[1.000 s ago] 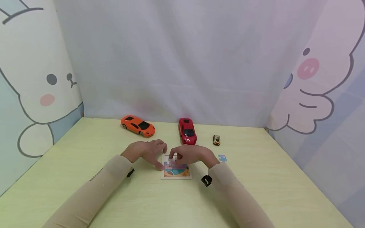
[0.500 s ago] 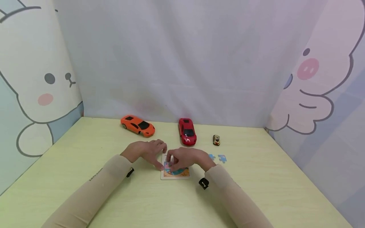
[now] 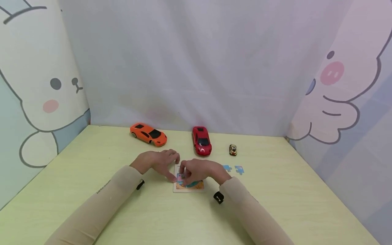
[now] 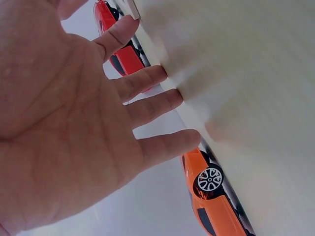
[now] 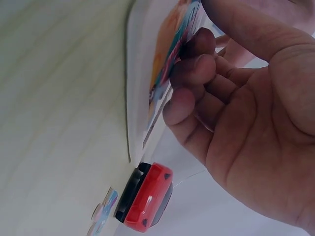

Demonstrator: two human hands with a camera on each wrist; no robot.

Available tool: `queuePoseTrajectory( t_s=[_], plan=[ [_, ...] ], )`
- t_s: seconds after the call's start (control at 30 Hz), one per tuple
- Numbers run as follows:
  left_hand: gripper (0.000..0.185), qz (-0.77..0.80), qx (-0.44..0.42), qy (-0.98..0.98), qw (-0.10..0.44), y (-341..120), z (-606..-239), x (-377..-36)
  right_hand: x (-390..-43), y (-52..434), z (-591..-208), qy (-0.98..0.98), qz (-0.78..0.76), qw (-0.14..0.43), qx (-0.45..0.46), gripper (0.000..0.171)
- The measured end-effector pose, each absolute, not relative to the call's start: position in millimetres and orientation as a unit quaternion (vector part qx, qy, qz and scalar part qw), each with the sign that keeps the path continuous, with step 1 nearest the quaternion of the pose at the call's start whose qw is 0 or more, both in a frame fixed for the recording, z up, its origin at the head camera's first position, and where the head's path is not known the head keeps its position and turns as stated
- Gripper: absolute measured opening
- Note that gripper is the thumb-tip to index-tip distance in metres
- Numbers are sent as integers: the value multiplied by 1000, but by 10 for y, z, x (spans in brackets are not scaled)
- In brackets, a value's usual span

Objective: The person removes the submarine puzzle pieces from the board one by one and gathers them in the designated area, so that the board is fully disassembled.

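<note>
A small tray puzzle with a pale frame (image 3: 189,191) and a colourful beach picture lies on the table between my hands. My left hand (image 3: 160,165) rests at its left edge, thumb on the frame's side and fingers spread toward the far corner. In the left wrist view the palm (image 4: 69,108) holds nothing and its fingers are spread. My right hand (image 3: 200,170) bends over the puzzle, thumb and forefinger pinching a puzzle piece (image 3: 182,176) at the picture's left part. In the right wrist view its other fingers (image 5: 193,70) curl close against the picture; the pinching fingertips are hidden.
Two loose blue puzzle pieces, a nearer one (image 3: 227,168) and a farther one (image 3: 239,169), lie right of my right hand. Behind stand an orange toy car (image 3: 148,134), a red toy car (image 3: 201,141) and a tiny gold car (image 3: 233,150). A pale curtain (image 3: 183,68) hangs behind the table.
Over the last second my right hand has moved slightly left and down over the puzzle, uncovering the nearer loose piece. My left hand has stayed in place.
</note>
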State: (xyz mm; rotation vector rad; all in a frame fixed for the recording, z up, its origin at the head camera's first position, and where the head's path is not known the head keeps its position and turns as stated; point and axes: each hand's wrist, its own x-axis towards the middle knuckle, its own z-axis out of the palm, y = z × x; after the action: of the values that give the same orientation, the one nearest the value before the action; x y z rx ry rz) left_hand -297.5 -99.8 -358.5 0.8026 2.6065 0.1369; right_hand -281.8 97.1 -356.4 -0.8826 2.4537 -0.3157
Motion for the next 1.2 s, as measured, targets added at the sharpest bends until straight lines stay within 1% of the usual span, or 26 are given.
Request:
queuePoseTrajectory(
  t_s=[0.37,0.83,0.97,1.2],
  plan=[
    [56,48,283,936,204,-977,-3581,-2963,-2780,967,-3555,911,-111,246,-310,31],
    [58,47,284,937,201,-989,-3588,-2955,-2799,987,-3571,912,-114,238,-314,36],
    [58,50,292,934,199,-998,-3594,-2956,-2813,997,-3572,909,-118,236,-324,31],
    [58,49,296,934,196,-998,-3612,-2963,-2864,1032,-3553,904,-118,234,-337,15]
  ],
)
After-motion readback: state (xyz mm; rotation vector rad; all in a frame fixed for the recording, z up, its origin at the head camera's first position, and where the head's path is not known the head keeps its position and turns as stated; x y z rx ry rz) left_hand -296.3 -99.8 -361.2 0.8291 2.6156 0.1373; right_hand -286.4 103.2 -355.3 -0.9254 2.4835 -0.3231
